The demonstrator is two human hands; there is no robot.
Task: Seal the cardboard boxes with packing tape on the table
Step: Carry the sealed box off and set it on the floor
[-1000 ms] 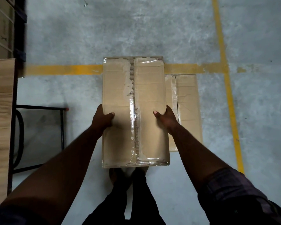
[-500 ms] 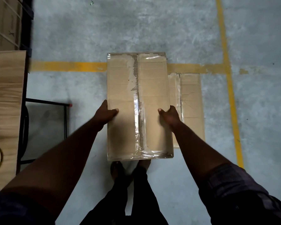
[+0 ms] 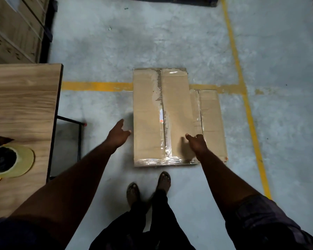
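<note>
Two cardboard boxes, both on the concrete floor [image 3: 170,42], none on the table.

Item 1: taped box [image 3: 148,116]. Lies flat with its long side running away from the person. Clear glossy tape runs down the centre seam and across the near edge. The far end covers part of a yellow line [image 3: 96,86] painted on the floor.

Item 2: second box [image 3: 212,123]. Sits at the right of the first, set lower, with its left part hidden by it. Whether it lies under the first or just beside it cannot be told.

Item 3: right hand [image 3: 197,144]. The arm is stretched forward and down over the near right part of the taped box. The fingers are loosely spread, the forefinger points left, and it grips nothing. A shadow falls on the cardboard beneath it; contact cannot be told.

Item 4: left hand [image 3: 118,134]. The arm is stretched forward, with the hand just beside the box's left edge and apart from it. The fingers are relaxed and parted, holding nothing.

Item 5: feet [image 3: 163,179] in sandals, on the floor near the box's near end.

Item 6: table [image 3: 23,98], wood-grain top, at the left, well apart from the boxes. A metal frame [image 3: 79,138] shows below its edge.

Item 7: tape roll [image 3: 23,160], yellowish, resting on the table's near part.

Item 8: cartons [image 3: 14,27], stacked at the far left behind the table.
</note>
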